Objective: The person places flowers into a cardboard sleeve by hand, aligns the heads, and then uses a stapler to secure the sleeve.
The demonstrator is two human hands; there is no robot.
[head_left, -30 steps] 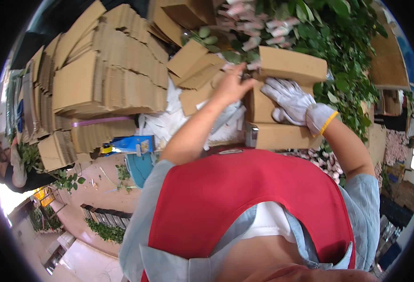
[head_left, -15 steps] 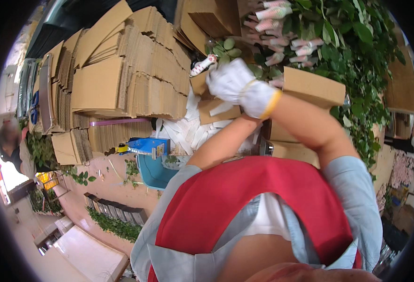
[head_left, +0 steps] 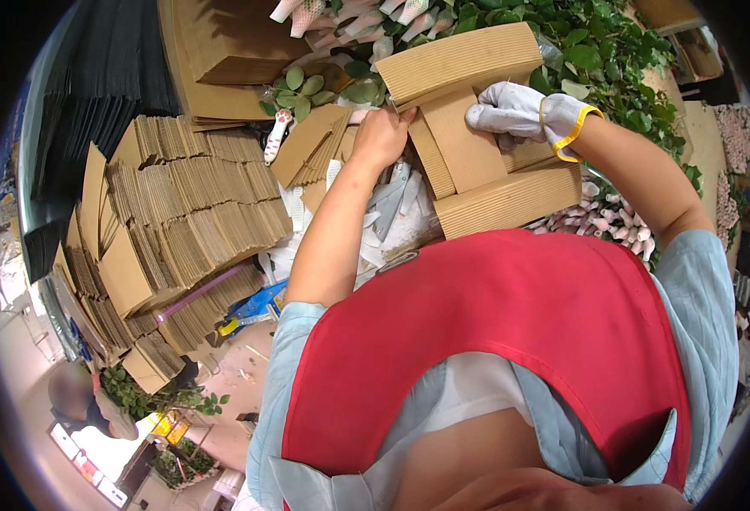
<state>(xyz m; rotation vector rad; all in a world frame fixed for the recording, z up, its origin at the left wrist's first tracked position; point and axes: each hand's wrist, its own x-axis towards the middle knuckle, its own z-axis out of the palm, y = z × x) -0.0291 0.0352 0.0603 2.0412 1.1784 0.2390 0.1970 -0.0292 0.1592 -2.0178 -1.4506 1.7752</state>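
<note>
Two hands meet on one corrugated cardboard sheet (head_left: 469, 140), which stands tilted against a cardboard stack (head_left: 511, 200) near the bench's far edge. On the sheet's right edge the gloved right hand (head_left: 524, 115) lies with fingers curled over it; the bare left hand (head_left: 383, 136) pinches its left edge. Above, a second cardboard stack (head_left: 460, 64) rests against green foliage (head_left: 622, 60). At the left edge, bundled flat cartons (head_left: 188, 213) lean in rows. Below the sheet lie white paper strips (head_left: 396, 217).
</note>
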